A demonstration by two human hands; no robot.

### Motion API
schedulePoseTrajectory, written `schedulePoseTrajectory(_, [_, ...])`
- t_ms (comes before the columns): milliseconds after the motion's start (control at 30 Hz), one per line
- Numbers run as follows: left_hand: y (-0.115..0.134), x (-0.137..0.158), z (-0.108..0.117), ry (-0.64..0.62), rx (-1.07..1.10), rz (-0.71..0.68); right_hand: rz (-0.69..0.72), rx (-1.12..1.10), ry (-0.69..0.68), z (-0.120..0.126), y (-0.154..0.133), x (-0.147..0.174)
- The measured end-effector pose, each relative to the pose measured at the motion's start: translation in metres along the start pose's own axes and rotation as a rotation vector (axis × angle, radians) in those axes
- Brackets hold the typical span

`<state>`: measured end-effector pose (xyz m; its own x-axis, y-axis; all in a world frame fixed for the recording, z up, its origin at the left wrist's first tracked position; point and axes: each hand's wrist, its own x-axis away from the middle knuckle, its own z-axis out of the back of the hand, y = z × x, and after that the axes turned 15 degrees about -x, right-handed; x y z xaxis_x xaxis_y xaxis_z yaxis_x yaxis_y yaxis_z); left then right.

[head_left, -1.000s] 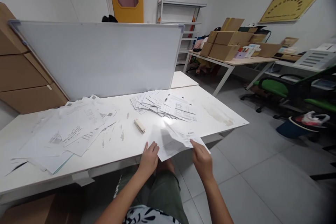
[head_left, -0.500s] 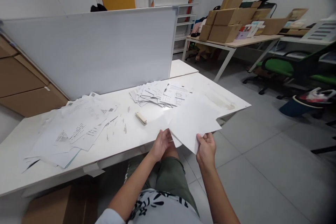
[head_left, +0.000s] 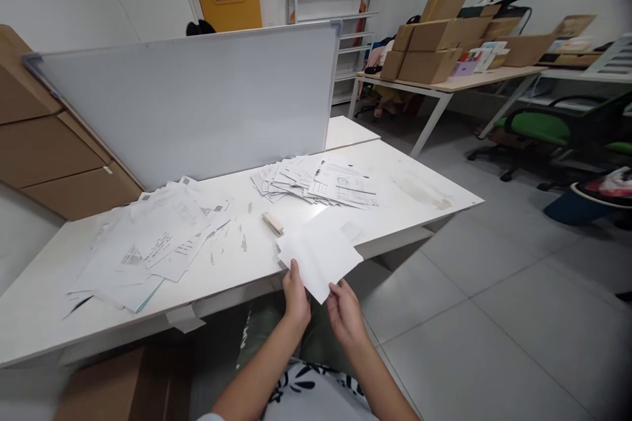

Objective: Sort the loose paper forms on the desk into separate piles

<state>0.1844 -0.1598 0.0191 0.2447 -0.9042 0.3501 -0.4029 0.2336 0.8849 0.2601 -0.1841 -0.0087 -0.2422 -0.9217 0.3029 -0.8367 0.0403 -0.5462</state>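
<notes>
White sheets of paper [head_left: 318, 253], blank on the side I see, are held out over the front edge of the white table. My left hand [head_left: 297, 296] grips their left edge, thumb on top. At the near right edge, my right hand [head_left: 344, 308] pinches them between thumb and fingers. Just beyond the sheets lies a beige stapler [head_left: 273, 223]. A pile of printed papers [head_left: 340, 184] rests farther back, before the whiteboard. Another, wider spread of printed papers [head_left: 148, 243] covers the table's left part.
The whiteboard [head_left: 197, 105] stands along the back of the table [head_left: 415, 177]. Cardboard boxes [head_left: 64, 151] are stacked at the left. A blue bin [head_left: 567, 204] and a green chair [head_left: 538, 125] stand on the floor at right. Another box [head_left: 103, 385] is under the table.
The sheets have moved left and nearer to me, and tilted. My right hand has come in beside my left, which now grips the left edge. The view has shifted slightly.
</notes>
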Motion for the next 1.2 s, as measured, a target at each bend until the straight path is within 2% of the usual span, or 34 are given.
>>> schedulePoseTrajectory(133, [-0.008, 0.012, 0.011, -0.062, 0.02, 0.031, 0.083, 0.015, 0.049, 0.011, 0.007, -0.004])
schedulePoseTrajectory(333, [-0.009, 0.024, 0.013, -0.171, -0.166, 0.041, 0.098, 0.03, 0.057, 0.009, 0.007, -0.007])
schedulePoseTrajectory(633, [-0.012, 0.006, 0.023, -0.103, -0.2, -0.018, 0.007, -0.005, 0.051, 0.01, -0.007, -0.005])
schedulePoseTrajectory(800, [-0.009, 0.004, 0.026, -0.128, -0.236, -0.068, -0.025, -0.034, 0.057, 0.013, -0.007, -0.005])
schedulePoseTrajectory(1200, [0.004, 0.015, 0.029, -0.165, -0.253, 0.109, -0.015, 0.058, 0.073, 0.018, -0.007, -0.003])
